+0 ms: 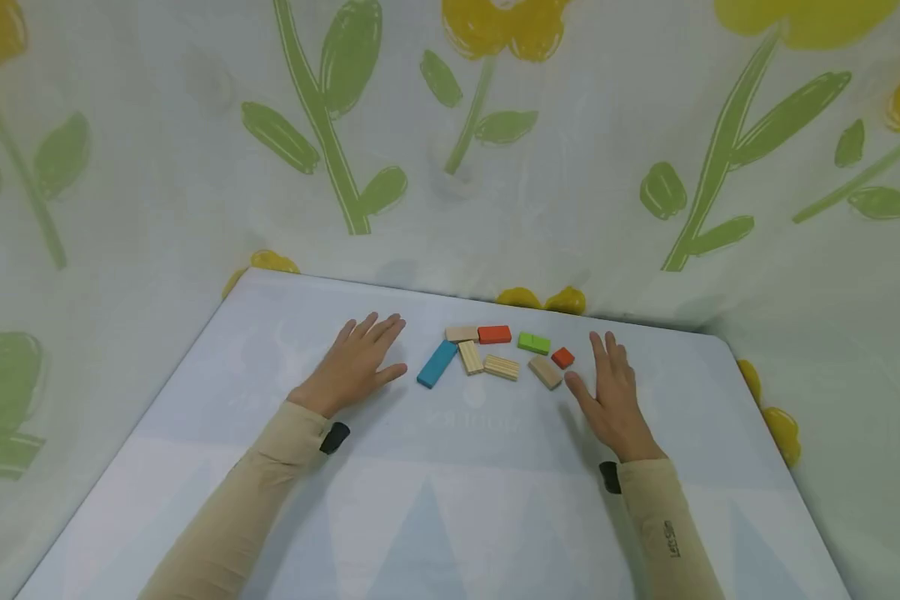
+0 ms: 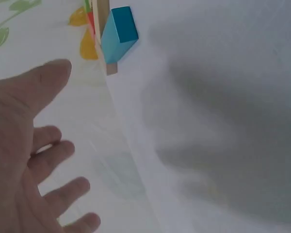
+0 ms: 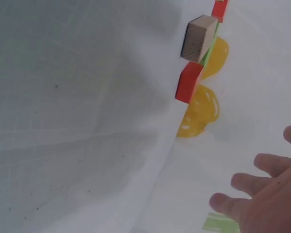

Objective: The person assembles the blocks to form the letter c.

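Note:
Several small building blocks lie loosely grouped on the white table. The blue block is at the left end, beside plain wooden blocks and a long red block. A green block, a small red block and another wooden block form the right side. My left hand hovers left of the blue block, fingers spread, holding nothing. To the right of the small red block, my right hand is held with fingers extended and thumb apart, also holding nothing. Neither hand touches a block.
The table has pale printed triangles near the front. Behind it hangs a light curtain with green stems and yellow flowers. A dark band sits at the left wrist, another at the right.

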Tool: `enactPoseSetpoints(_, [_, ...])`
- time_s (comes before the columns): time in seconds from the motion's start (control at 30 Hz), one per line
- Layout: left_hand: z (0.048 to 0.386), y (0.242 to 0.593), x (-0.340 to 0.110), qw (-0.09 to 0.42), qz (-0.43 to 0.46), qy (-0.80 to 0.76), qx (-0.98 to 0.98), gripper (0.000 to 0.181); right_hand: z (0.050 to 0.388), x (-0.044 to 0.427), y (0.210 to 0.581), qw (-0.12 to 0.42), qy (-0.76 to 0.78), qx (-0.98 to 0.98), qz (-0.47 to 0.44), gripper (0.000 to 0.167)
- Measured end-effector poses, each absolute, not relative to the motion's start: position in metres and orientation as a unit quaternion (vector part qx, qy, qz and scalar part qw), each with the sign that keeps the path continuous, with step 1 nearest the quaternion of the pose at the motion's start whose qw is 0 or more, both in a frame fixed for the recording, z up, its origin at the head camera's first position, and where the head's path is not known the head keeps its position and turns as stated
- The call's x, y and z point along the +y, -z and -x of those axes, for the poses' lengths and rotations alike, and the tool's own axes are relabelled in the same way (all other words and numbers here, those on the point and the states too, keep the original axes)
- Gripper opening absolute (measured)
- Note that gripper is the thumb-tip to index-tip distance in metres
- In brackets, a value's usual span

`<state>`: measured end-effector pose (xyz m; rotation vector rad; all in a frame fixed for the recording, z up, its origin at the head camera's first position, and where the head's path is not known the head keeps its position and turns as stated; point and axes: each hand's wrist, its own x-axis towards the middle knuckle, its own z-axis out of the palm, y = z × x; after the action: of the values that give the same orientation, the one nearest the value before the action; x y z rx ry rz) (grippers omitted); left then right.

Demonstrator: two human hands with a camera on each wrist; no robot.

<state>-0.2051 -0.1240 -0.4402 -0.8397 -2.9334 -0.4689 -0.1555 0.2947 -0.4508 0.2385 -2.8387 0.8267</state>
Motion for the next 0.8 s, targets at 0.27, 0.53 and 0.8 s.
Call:
enactPoseSetpoints(0.27, [0.223, 0.431, -0.106, -0.029, 0.338, 0.147, -0.929, 0.076, 0.164, 0.283, 0.448, 0.141, -0.306, -0.934, -0.123, 0.077])
enactPoseSetpoints(0.53, [0.246, 0.436, -0.09, -0.101, 0.366, 0.129, -0.916, 0.082, 0.176, 0.264, 0.445, 0.139, -0.326, -0.919, -0.175, 0.077])
enactPoseSetpoints(0.8, [0.26, 0.441, -0.079, -0.129, 0.379, 0.123, -0.908, 0.09, 0.192, 0.24, 0.441, 0.037, -0.286, -0.94, -0.185, 0.083])
